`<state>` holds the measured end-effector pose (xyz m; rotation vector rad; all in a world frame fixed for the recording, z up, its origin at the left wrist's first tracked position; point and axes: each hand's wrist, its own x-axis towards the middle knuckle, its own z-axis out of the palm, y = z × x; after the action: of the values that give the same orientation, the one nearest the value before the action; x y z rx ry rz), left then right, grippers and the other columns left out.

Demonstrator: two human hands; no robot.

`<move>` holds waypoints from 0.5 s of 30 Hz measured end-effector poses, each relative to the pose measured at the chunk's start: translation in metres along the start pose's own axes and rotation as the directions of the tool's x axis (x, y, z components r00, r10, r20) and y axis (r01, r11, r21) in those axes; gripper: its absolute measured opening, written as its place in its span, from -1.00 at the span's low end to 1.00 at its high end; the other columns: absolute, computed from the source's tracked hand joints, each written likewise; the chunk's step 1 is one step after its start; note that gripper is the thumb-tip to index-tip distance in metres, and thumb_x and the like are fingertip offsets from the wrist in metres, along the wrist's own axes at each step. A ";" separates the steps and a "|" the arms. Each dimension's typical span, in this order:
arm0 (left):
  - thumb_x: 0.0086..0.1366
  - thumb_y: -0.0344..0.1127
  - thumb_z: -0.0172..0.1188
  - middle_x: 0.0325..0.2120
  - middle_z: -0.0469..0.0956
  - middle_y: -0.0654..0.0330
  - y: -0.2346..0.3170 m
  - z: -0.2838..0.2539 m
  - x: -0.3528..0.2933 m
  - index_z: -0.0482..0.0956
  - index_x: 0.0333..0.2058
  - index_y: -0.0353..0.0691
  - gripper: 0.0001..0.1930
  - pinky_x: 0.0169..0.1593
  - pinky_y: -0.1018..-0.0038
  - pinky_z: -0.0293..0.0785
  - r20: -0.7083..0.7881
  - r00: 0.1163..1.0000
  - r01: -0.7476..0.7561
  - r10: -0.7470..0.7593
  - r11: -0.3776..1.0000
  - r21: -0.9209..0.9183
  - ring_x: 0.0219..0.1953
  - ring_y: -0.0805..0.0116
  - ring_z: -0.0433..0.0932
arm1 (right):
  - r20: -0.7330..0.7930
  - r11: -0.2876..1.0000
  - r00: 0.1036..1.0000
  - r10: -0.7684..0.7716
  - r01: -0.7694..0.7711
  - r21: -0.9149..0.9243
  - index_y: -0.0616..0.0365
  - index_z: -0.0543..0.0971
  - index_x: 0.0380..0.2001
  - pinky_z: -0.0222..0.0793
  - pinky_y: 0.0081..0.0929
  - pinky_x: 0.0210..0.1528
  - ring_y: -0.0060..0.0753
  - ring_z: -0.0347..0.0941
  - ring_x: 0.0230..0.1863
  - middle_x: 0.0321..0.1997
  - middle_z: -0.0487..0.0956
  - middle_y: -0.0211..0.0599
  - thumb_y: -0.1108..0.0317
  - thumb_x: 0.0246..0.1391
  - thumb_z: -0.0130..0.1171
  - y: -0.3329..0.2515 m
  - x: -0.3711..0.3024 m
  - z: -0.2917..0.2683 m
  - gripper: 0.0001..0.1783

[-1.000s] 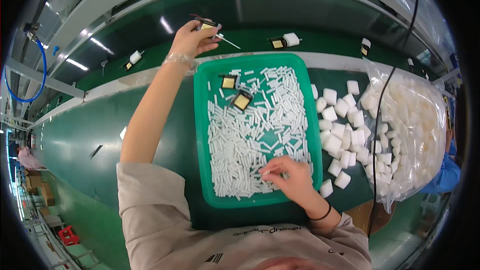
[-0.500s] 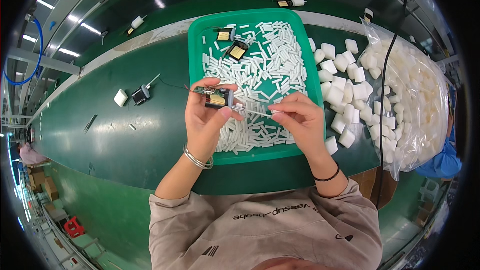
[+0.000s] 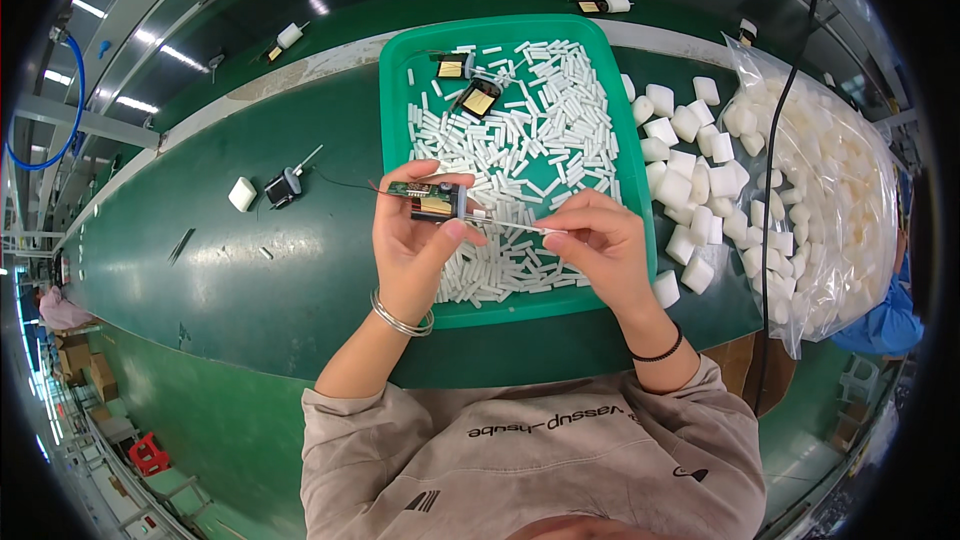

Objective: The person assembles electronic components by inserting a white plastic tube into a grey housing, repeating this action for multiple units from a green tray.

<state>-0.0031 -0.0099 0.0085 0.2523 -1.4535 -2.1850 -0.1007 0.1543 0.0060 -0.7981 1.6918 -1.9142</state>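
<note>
My left hand (image 3: 418, 240) pinches a small green circuit board (image 3: 432, 200) with a dark component at its right end, thumb on the near side and fingers curled round the far side. My right hand (image 3: 598, 245) is closed in a pinch on a thin white sleeve (image 3: 510, 225), which runs leftward from my fingertips to the right end of the board. Both hands hover over the near half of the green tray (image 3: 395, 100), just apart from each other with the sleeve spanning the gap. A metal bangle (image 3: 400, 320) sits on my left wrist and a black band (image 3: 655, 352) on my right.

The tray is heaped with short white tubes (image 3: 530, 130). At its far end lie two more small boards with yellow parts (image 3: 468, 85).

Right of the tray, white foam blocks (image 3: 690, 170) are scattered on the green bench, and beyond them, further right, a clear plastic bag (image 3: 830, 170) holds many more. A black cable (image 3: 785, 140) hangs down across the bag.

Left of my hands, on the green belt (image 3: 200, 270), lies a small dark assembly with a thin lead (image 3: 285, 185) just beside a white foam block (image 3: 241, 193). Further off, on the far side of the belt, two more assemblies (image 3: 285, 38) (image 3: 600, 3) rest with white blocks attached.
</note>
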 end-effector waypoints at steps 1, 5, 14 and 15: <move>0.01 -0.52 0.09 -0.18 0.36 -0.02 0.000 0.000 0.000 0.14 -0.02 -0.27 -0.48 -0.41 0.42 0.51 -0.002 1.000 0.000 0.000 1.000 0.000 -0.28 0.26 0.44 | 0.002 1.000 1.000 0.002 -0.002 0.000 0.20 0.59 -0.40 0.22 -0.79 -0.51 -0.69 0.32 -0.53 -0.50 0.44 -0.40 0.57 -0.21 0.21 0.000 0.001 0.000 -0.81; 0.00 -0.56 0.09 -0.17 0.36 -0.05 0.000 0.000 -0.003 0.12 -0.02 -0.28 -0.47 -0.36 0.41 0.52 0.053 0.998 -0.015 0.016 1.000 -0.010 -0.26 0.28 0.44 | 0.011 0.996 1.000 -0.019 0.020 -0.085 0.18 0.59 -0.41 0.21 -0.79 -0.54 -0.70 0.32 -0.54 -0.49 0.45 -0.40 0.56 -0.20 0.20 0.000 -0.001 -0.001 -0.82; -0.02 -0.53 0.10 -0.20 0.38 -0.01 0.002 0.000 -0.003 0.13 -0.01 -0.29 -0.44 -0.41 0.42 0.52 0.011 0.998 -0.060 0.060 0.998 0.017 -0.30 0.24 0.45 | 0.048 0.980 0.996 -0.074 0.082 -0.182 0.16 0.60 -0.42 0.19 -0.80 -0.57 -0.71 0.31 -0.57 -0.52 0.45 -0.40 0.54 -0.22 0.22 -0.002 0.001 -0.001 -0.82; -0.02 -0.53 0.10 -0.20 0.38 0.00 0.000 -0.001 -0.003 0.12 -0.01 -0.29 -0.44 -0.39 0.42 0.52 0.056 0.998 -0.038 0.036 0.999 0.025 -0.29 0.24 0.45 | 0.074 0.975 0.994 -0.075 0.089 -0.202 0.16 0.60 -0.42 0.20 -0.80 -0.57 -0.70 0.31 -0.58 -0.52 0.45 -0.40 0.54 -0.23 0.22 -0.002 0.000 0.000 -0.81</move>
<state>0.0002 -0.0087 0.0076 0.1738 -1.5060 -2.1605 -0.1011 0.1547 0.0083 -1.0126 1.8635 -1.7637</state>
